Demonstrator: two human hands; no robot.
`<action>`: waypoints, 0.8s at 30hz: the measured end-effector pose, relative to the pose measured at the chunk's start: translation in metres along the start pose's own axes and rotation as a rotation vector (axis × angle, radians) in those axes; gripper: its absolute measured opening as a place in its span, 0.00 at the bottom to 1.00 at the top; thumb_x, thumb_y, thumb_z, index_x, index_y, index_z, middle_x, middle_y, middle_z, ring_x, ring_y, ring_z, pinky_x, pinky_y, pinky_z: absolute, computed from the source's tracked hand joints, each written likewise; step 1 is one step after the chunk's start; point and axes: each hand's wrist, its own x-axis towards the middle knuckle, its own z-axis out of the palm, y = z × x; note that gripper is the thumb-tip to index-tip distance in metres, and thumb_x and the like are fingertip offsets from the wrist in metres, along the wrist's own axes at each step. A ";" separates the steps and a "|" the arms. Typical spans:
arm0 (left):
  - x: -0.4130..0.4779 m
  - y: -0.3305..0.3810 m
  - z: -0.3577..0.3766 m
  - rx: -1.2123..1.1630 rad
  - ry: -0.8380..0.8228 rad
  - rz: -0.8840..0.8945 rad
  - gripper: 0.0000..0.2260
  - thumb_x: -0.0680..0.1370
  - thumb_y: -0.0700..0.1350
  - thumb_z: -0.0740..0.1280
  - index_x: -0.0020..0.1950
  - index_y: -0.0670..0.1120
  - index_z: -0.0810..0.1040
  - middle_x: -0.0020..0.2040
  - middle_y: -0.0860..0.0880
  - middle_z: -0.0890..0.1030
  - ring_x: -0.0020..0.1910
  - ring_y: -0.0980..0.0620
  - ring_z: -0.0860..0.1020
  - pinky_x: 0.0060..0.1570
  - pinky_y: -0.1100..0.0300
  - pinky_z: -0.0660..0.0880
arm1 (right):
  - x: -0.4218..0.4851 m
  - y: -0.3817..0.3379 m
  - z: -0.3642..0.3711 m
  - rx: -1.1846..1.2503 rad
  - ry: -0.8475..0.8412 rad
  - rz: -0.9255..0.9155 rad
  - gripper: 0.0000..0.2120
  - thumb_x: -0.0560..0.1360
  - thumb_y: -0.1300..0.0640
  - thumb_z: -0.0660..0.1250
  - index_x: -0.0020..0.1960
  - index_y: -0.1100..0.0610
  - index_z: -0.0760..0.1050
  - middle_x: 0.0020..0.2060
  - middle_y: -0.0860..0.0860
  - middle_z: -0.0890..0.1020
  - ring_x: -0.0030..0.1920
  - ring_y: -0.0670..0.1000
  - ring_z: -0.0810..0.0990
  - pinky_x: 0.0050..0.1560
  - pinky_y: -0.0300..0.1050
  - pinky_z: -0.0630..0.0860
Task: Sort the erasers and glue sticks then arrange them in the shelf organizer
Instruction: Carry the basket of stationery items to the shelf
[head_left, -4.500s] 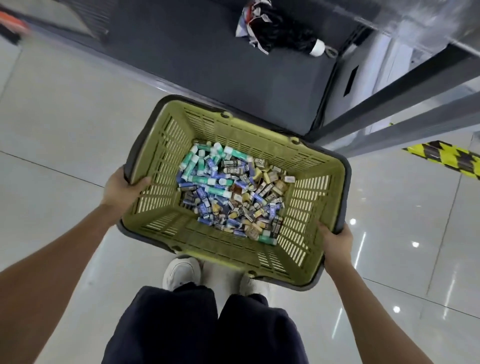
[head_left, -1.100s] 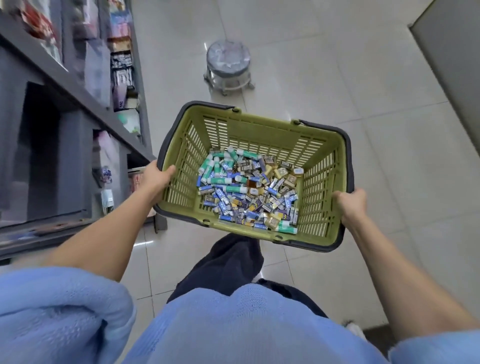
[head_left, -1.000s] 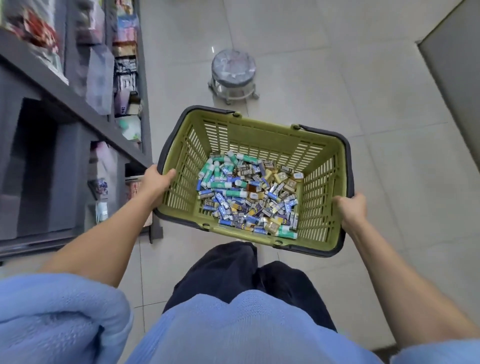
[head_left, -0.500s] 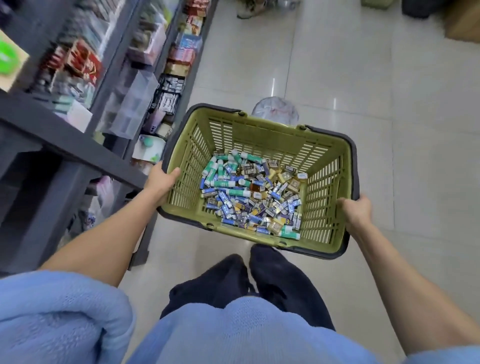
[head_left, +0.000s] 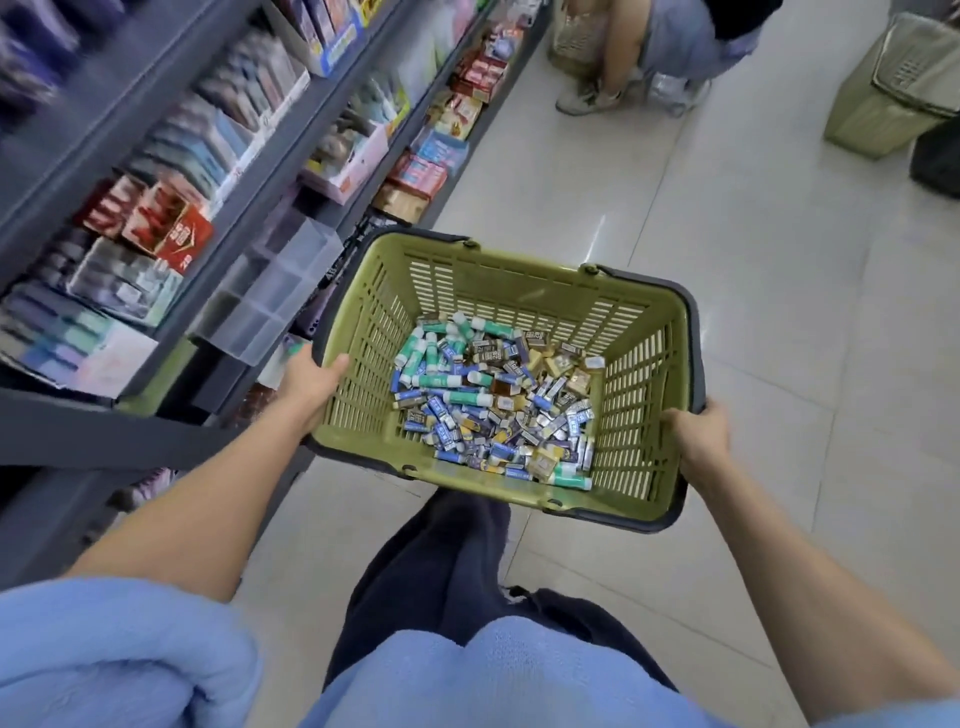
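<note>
I carry an olive-green shopping basket (head_left: 644, 332) in front of me above the floor. Its bottom is covered with a mixed heap: green-and-white glue sticks (head_left: 447, 382) mostly at the left, small wrapped erasers (head_left: 524, 426) in blue, brown and yellow across the rest. My left hand (head_left: 310, 382) grips the basket's left rim, thumb over the edge. My right hand (head_left: 696, 434) grips the right rim. A clear plastic shelf organizer (head_left: 270, 296) with stepped compartments sits on the shelf just left of the basket.
Grey store shelves (head_left: 156, 218) packed with stationery boxes run along the left. A person's legs (head_left: 613, 67) stand in the aisle ahead. Another green basket (head_left: 893, 88) stands on the tiled floor at the far right.
I have turned from a dark wall and walked along the aisle with the basket. The shelves, the clear organizer and a person ahead have come into view. Both hands keep their grip.
</note>
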 end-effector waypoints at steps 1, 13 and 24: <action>0.015 0.009 0.002 0.024 0.015 -0.010 0.18 0.78 0.44 0.67 0.66 0.41 0.72 0.62 0.42 0.77 0.61 0.41 0.75 0.63 0.49 0.70 | 0.013 -0.018 0.006 -0.012 -0.003 -0.004 0.13 0.67 0.64 0.65 0.50 0.53 0.75 0.42 0.53 0.82 0.44 0.58 0.82 0.50 0.59 0.80; 0.129 0.102 0.028 -0.125 0.167 -0.178 0.14 0.78 0.44 0.67 0.61 0.41 0.75 0.57 0.42 0.79 0.57 0.41 0.77 0.61 0.45 0.72 | 0.159 -0.207 0.074 -0.156 -0.101 -0.156 0.10 0.69 0.66 0.63 0.47 0.53 0.72 0.39 0.51 0.79 0.42 0.57 0.80 0.46 0.53 0.80; 0.122 0.144 0.134 -0.292 0.515 -0.437 0.16 0.77 0.45 0.69 0.63 0.42 0.75 0.54 0.45 0.80 0.54 0.44 0.78 0.57 0.52 0.73 | 0.332 -0.347 0.137 -0.421 -0.451 -0.425 0.13 0.67 0.66 0.64 0.48 0.53 0.74 0.37 0.49 0.79 0.43 0.59 0.80 0.48 0.52 0.78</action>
